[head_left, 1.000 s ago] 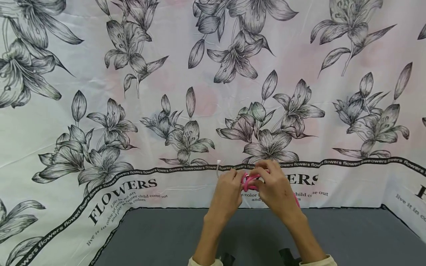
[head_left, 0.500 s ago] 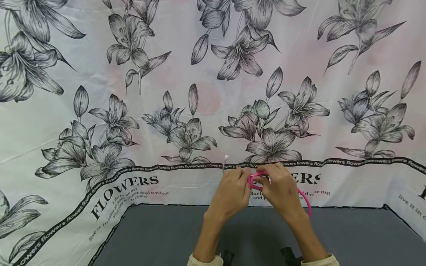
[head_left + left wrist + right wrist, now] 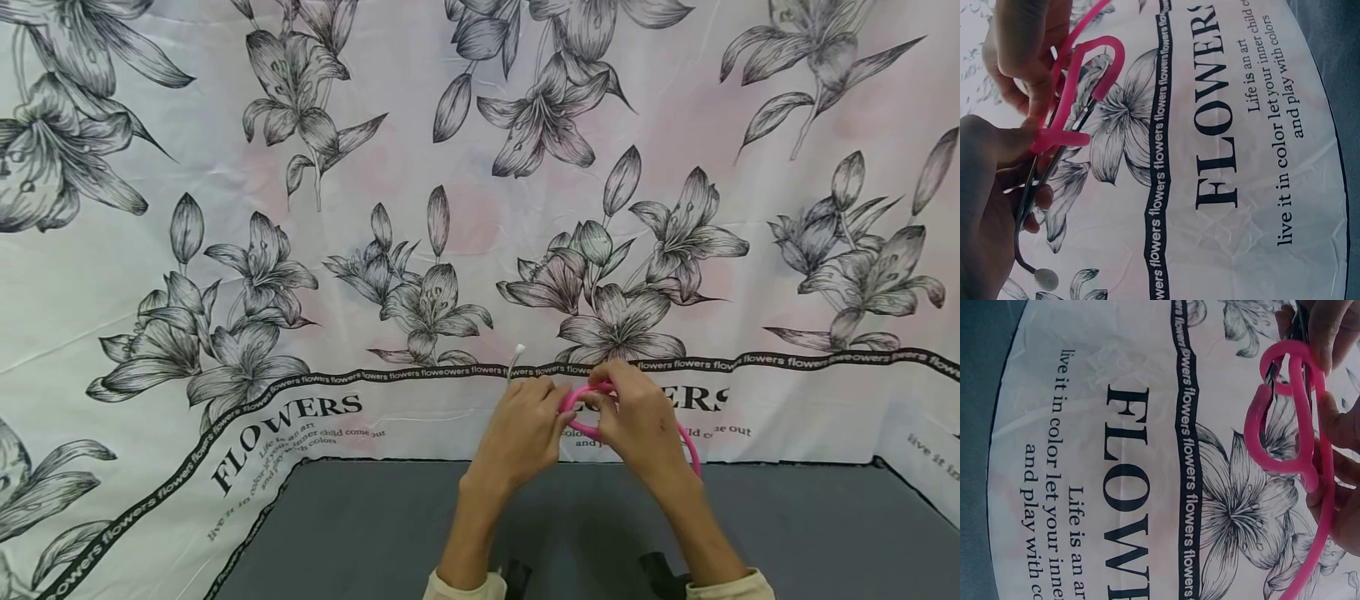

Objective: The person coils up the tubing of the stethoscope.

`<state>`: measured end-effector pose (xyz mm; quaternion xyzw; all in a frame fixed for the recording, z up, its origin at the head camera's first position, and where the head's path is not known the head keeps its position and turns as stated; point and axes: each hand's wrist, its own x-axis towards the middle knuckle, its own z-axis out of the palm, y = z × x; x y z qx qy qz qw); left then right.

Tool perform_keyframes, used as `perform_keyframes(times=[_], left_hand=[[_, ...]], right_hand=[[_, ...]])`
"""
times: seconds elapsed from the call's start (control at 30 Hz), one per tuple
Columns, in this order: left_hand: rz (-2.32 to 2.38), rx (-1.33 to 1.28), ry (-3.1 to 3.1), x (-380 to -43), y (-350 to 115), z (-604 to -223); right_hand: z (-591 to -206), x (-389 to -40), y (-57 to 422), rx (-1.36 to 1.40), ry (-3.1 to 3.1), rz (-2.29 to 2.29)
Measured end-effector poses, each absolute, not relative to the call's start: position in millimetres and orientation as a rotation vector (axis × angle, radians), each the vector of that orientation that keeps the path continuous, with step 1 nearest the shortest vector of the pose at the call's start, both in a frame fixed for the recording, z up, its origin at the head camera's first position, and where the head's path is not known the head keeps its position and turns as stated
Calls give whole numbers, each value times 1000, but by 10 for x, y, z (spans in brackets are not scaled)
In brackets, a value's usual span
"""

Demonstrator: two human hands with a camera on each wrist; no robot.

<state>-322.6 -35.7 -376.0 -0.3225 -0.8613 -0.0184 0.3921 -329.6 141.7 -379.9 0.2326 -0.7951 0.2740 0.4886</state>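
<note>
Both hands hold a stethoscope with pink tubing (image 3: pixel 1302 425) and metal ear tubes, close over the cloth. In the left wrist view, my left hand (image 3: pixel 521 433) pinches the metal tubes (image 3: pixel 1022 209) where a turn of pink tubing crosses round them. A white ear tip (image 3: pixel 1046 280) sticks out past its fingers. My right hand (image 3: pixel 637 421), just to the right, grips the pink tubing with thumb and fingers. Between the hands the tubing bends in a loop, and a further length (image 3: pixel 688 450) hangs behind the right wrist. The chest piece is out of view.
A white cloth (image 3: pixel 442 421) printed with black lilies and the word FLOWERS covers the area beyond the hands. A dark grey surface (image 3: pixel 375 525) lies nearer, under the forearms. Black straps (image 3: pixel 517 575) show near the sleeve cuffs.
Both hands have shifted slightly right in the head view. The pink loop between them looks wider and rounder, and the tubing behind the right wrist now bows farther out to the right.
</note>
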Motion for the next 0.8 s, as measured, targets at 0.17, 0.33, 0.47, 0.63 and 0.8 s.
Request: perform_keyframes(times=[0.17, 0.33, 0.47, 0.63, 0.8], left_hand=[[-95, -873, -2176, -3227, -367, -3753], [-205, -961, -2184, -3225, -413, -3721], [-273, -1036, -2187, -3212, -442, -3689], [-317, -1104, -2163, -3216, -431, -3681], [-512, -1158, -2132, -3206, -431, -3678]], right_hand=[[-3783, -3305, 1510, 636, -1931, 728], [-3733, -3287, 1682, 711, -2044, 951], [-3690, -3253, 1863, 722, -2199, 1243], [-3679, -3270, 2028, 742, -2247, 1413], [-3711, -3306, 2058, 797, -2214, 1449]])
